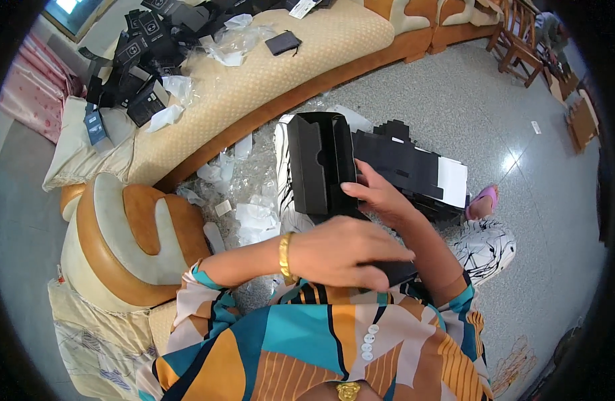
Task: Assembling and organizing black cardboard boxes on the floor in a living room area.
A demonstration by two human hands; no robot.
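Observation:
A black cardboard box (pixel 311 174), upright with its top off or opened, stands over my lap and shows a black inner divider. My right hand (pixel 382 194) grips its right side, thumb over the near edge and fingers along the outer wall. In front of my body, my left hand (pixel 341 250), with a gold bracelet at the wrist, reaches across to the right. Its thumb and fingers are apart, and nothing shows between them. Flat black cardboard pieces (pixel 401 164) lie stacked beyond my right hand, with a white sheet (pixel 452 182) at their right end.
Black boxes (pixel 143 50) and clear plastic wrap (pixel 237 43) cover part of the cream sofa (pixel 321 37). A small black pouch (pixel 282 43) lies there too. Plastic scraps (pixel 254 220) litter the floor at left, beside a rounded armrest (pixel 137 234). A wooden chair (pixel 518 43) stands far right.

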